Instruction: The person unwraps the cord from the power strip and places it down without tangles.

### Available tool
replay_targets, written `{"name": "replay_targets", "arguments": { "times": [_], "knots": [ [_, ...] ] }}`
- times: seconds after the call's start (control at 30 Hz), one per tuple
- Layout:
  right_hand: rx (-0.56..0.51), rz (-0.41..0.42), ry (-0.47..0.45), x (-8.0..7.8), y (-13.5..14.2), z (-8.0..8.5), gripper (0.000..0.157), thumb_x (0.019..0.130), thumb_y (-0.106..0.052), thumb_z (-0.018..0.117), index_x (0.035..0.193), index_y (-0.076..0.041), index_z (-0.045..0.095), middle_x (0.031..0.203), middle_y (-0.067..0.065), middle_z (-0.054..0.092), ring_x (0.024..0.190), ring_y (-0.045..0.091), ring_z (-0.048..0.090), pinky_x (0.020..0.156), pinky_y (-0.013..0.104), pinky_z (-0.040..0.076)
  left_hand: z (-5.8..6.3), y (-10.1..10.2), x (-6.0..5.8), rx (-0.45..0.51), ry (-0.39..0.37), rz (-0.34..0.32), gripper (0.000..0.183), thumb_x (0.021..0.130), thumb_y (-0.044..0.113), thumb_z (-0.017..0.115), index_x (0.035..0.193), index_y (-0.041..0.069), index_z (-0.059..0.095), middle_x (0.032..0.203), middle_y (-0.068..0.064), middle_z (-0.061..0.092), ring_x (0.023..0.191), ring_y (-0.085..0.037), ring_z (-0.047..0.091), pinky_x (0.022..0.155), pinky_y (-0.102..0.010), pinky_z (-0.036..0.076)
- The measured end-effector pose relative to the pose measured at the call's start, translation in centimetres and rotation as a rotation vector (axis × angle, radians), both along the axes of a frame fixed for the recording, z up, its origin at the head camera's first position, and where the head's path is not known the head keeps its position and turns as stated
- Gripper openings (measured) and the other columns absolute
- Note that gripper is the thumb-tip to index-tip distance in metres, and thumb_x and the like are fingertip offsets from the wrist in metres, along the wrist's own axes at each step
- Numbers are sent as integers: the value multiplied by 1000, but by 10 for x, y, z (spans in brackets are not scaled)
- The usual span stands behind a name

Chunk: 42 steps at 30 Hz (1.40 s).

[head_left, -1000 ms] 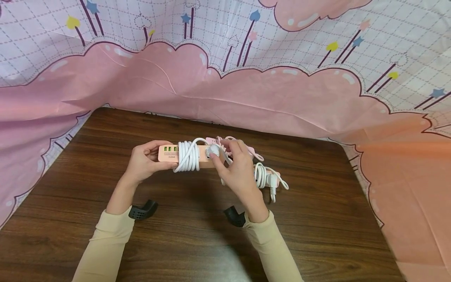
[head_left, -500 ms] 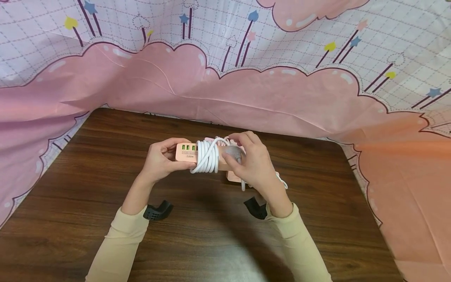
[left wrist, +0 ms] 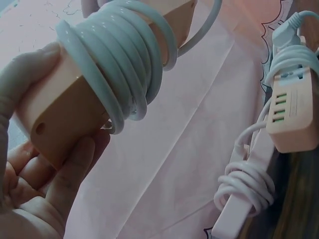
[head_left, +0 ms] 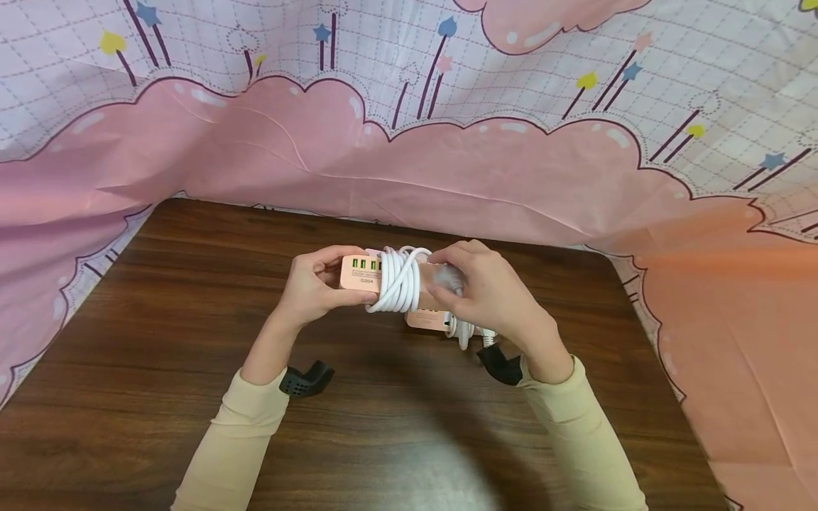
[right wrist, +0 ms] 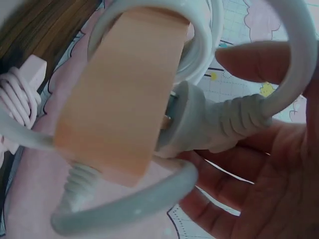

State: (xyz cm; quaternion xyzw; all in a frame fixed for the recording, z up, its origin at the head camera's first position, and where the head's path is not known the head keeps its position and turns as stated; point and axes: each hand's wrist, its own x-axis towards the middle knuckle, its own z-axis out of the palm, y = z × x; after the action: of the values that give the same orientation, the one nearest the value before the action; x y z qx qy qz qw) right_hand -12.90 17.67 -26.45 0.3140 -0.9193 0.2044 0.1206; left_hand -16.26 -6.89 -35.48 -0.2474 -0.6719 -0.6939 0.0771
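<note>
My left hand [head_left: 313,284] grips the left end of a peach power strip [head_left: 361,275], thumb below and fingers above in the head view. The strip is held above the table, its USB ports facing me. A white cord [head_left: 399,284] is wound in several turns round its middle. At the right end, my right hand [head_left: 501,294] holds the cord's white plug [right wrist: 192,119] between thumb and fingers. In the right wrist view, metal prongs [right wrist: 169,107] show in a narrow gap between plug and strip. The plug looks blurred in the head view.
On the brown table [head_left: 192,355], a second peach power strip [head_left: 427,319] with a wound white cord lies behind and below the held one. A pale pink power strip [left wrist: 239,209] with its own wound cord lies beside it. A patterned pink curtain [head_left: 409,170] hangs behind the table.
Both hands have shifted right in the head view with the power strip between them. The strip on the table is now partly covered by my right hand. Both grips look much the same.
</note>
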Motion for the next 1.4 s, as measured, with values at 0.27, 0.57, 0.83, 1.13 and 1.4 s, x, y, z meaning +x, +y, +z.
{"name": "replay_targets", "arguments": {
  "times": [0.27, 0.57, 0.83, 1.13, 1.4],
  "knots": [
    [246, 7, 93, 2, 4, 11, 23, 76, -19, 70, 97, -11, 72, 91, 1, 69, 86, 23, 56, 68, 36, 43, 3, 9, 0, 11, 4, -6, 56, 54, -18, 80, 107, -13, 61, 101, -27, 63, 73, -10, 63, 63, -23, 53],
    [451, -66, 168, 9, -1, 20, 14, 67, -4, 64, 80, -7, 67, 75, 4, 61, 72, 27, 54, 64, 39, 44, 6, 16, 0, 11, 31, -25, 55, 55, -16, 81, 106, -12, 61, 100, -24, 64, 73, -12, 63, 62, -23, 54],
    [436, -46, 26, 5, 0, 24, 17, 73, -11, 69, 80, -1, 58, 74, 6, 54, 62, 20, 52, 52, 36, 46, 7, 20, 0, -1, 56, -45, 56, 54, -17, 81, 106, -13, 61, 98, -25, 64, 71, -11, 62, 59, -23, 53],
    [434, -82, -59, 3, 1, 18, 34, 74, -27, 74, 84, 0, 53, 72, 6, 49, 63, 22, 49, 51, 35, 43, 10, 23, 1, -27, 84, -44, 56, 53, -16, 82, 106, -13, 62, 100, -25, 64, 74, -11, 61, 61, -22, 53],
    [434, -112, -28, 4, -2, 16, 28, 69, -18, 71, 76, 0, 52, 69, 9, 48, 62, 25, 50, 51, 38, 45, 9, 21, 0, -24, 99, -52, 56, 53, -16, 82, 105, -12, 62, 100, -24, 64, 75, -11, 60, 62, -21, 52]
  ]
}}
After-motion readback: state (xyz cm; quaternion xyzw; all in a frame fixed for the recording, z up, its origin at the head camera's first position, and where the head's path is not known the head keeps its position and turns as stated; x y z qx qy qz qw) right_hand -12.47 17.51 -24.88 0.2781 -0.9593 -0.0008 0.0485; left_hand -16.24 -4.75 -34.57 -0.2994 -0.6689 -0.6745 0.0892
